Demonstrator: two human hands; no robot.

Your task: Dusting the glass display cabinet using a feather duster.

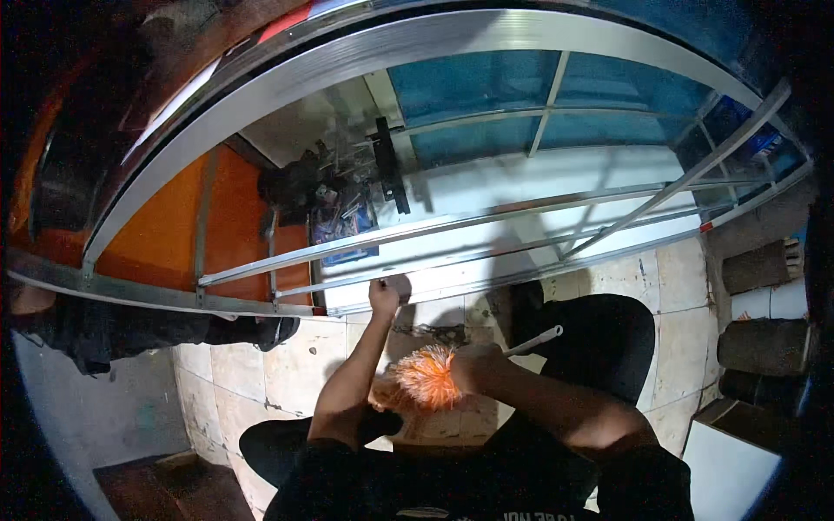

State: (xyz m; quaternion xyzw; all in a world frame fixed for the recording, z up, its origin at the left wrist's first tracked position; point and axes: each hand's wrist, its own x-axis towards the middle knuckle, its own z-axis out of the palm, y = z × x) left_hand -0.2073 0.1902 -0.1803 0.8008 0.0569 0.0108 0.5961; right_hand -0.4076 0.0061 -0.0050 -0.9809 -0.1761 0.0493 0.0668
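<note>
A duster with bushy orange-and-white bristles [426,379] is in my right hand [476,368], gripped just where the bristles meet the handle. Its pale handle [537,340] sticks out to the right and ends in a small hole. My left hand [384,296] is closed at the front lower edge of a metal-framed cabinet [452,297]; whatever its fingers hold, if anything, is hidden. Inside the cabinet is a white floor panel [473,187]. At its left, a jumble of small metal parts [343,195] lies beside a black bar [390,165].
Metal rails [417,233] cross the cabinet front, and a slanted bar [686,169] rises at the right. Blue panes [473,87] back it; orange panels [156,234] stand left. Dark cloth [130,330] hangs at the left. A white-sided box [730,469] sits on the tiled floor's right.
</note>
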